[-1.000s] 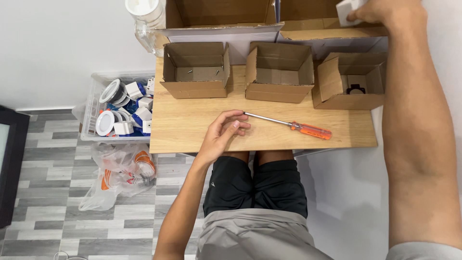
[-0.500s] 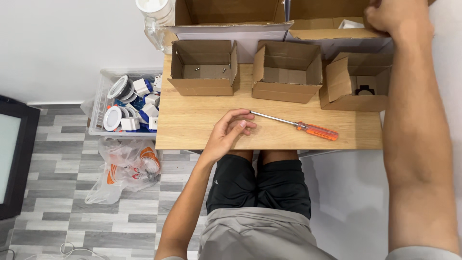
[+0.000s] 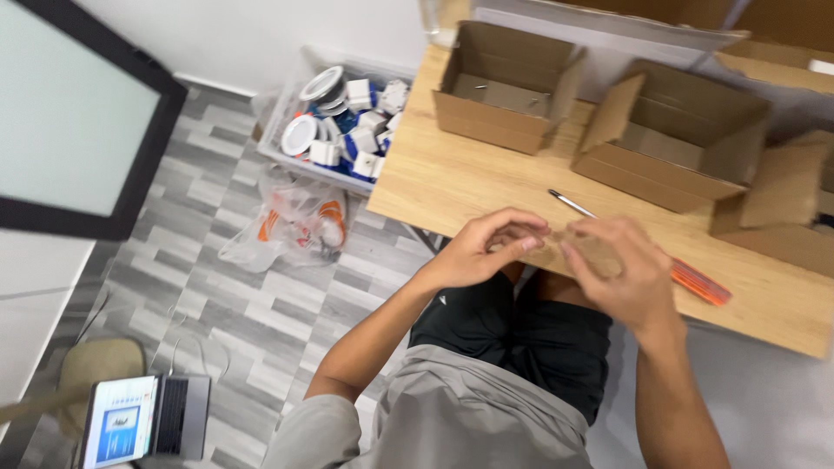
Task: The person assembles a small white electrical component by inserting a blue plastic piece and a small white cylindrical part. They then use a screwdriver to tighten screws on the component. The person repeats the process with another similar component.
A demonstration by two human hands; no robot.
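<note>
Over the near edge of the wooden surface, both hands meet above the person's lap. The left hand is curled, fingertips pinched toward the right hand, which is cupped with its back to the camera. Whether a small part sits between them I cannot tell; the blur and the fingers hide it. Holding the hands close together at the edge looks suited to fine work on something small.

Just behind the right hand lies a screwdriver, its metal shaft pointing left and its orange handle to the right, partly covered by that hand, within easy reach. Further back stand three open cardboard boxes: left box, middle box, and right box, flaps up, apparently set in a row for sorting.

On the tiled floor left of the surface, a clear bin holds white round fittings and small white-and-blue packs; a plastic bag lies beside it, and an open laptop sits at the lower left
</note>
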